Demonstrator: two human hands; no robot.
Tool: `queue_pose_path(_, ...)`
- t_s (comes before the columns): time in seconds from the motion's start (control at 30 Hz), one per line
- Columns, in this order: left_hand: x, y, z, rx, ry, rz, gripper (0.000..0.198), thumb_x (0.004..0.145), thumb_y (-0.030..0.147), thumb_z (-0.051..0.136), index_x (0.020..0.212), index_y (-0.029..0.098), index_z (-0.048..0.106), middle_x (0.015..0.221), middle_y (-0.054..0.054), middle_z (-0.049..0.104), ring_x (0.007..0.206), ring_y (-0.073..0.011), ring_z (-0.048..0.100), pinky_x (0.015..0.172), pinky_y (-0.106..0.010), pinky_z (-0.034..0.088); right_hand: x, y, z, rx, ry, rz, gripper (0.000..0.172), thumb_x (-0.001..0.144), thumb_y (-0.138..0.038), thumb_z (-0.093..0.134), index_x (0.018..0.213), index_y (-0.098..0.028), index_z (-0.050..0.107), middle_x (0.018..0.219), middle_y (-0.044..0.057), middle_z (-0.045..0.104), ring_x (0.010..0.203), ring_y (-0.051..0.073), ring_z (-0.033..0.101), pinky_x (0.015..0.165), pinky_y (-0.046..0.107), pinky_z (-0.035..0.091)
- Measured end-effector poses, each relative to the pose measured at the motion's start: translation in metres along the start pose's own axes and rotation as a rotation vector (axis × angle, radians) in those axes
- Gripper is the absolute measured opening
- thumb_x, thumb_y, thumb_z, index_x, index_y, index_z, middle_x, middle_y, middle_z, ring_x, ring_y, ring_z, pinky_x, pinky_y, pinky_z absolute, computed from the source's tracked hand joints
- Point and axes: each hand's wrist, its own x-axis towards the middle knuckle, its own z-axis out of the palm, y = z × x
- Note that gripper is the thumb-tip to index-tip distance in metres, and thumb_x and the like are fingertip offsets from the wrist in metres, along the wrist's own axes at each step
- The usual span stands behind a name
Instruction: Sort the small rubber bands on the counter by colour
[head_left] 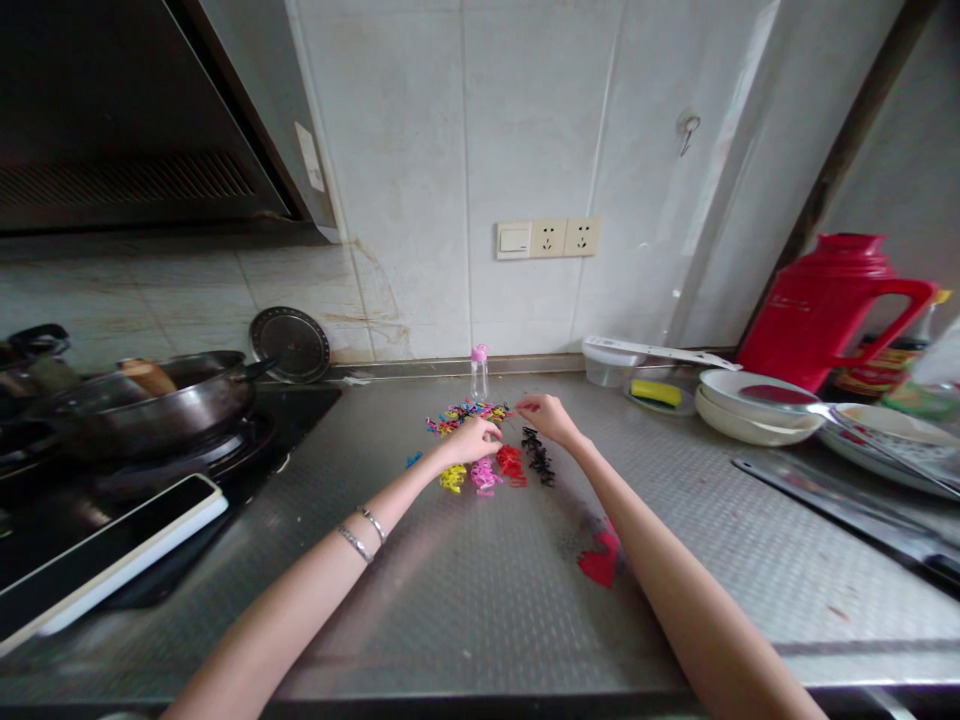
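You wear two slim, silver-coloured bracelets on your left forearm (300,600), at about seven o'clock from the middle of the view: a front band (373,523) nearer your left hand (472,440) and a rear band (355,543) just beside it, their surface detail too small to make out. Your right forearm (675,570), toward four o'clock, is bare, as is your right hand (551,415).

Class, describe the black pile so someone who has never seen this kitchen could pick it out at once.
Start at the steel counter below the wall sockets. Near the right hand, read rightward: yellow pile, pink pile, red pile, then the black pile. It ends the row and alone among these neighbours is all black.
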Motion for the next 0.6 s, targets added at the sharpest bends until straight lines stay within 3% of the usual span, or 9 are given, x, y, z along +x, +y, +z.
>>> queue_pose_path(0.13,-0.015,-0.023,-0.013,-0.048,0.079,-0.096,0.032,0.072,0.027,0.05,0.095,0.008,0.062,0.053,0.0,0.056,0.046,-0.0093,0.046,0.046,-0.019,0.03,-0.003,0.004,-0.002,-0.098,-0.031,0.07,0.021,0.071,-0.026,0.053,0.084,-0.022,0.069,0.081,0.003,0.068,0.075,0.015,0.061,0.066,0.021,0.043)
queue_pose_path(0.27,-0.037,-0.062,-0.038,-0.177,0.146,-0.216,0.032,0.073,0.027,0.05,0.095,0.007,0.06,0.054,0.0,0.056,0.048,-0.0094,0.048,0.05,-0.02,0.034,-0.006,0.004,-0.001,-0.158,-0.05,0.096,0.021,0.072,-0.027,0.052,0.083,-0.022,0.069,0.081,0.004,0.067,0.076,0.016,0.06,0.065,0.021,0.042)
queue_pose_path(0.4,-0.058,-0.097,-0.063,-0.227,0.29,-0.389,0.03,0.072,0.027,0.05,0.093,0.007,0.06,0.05,0.002,0.053,0.044,-0.0082,0.044,0.046,-0.019,0.032,-0.007,0.004,-0.001,-0.185,-0.016,0.062,0.021,0.072,-0.024,0.051,0.085,-0.021,0.068,0.094,0.007,0.061,0.077,0.015,0.057,0.07,0.022,0.041)
queue_pose_path(0.6,-0.071,-0.114,-0.076,-0.21,0.365,-0.441,0.028,0.071,0.028,0.051,0.09,0.009,0.061,0.05,0.002,0.052,0.044,-0.0076,0.043,0.044,-0.018,0.029,-0.008,0.003,0.004,-0.19,-0.027,0.042,0.024,0.073,-0.02,0.05,0.09,-0.021,0.066,0.102,0.006,0.054,0.073,0.012,0.055,0.074,0.022,0.041)
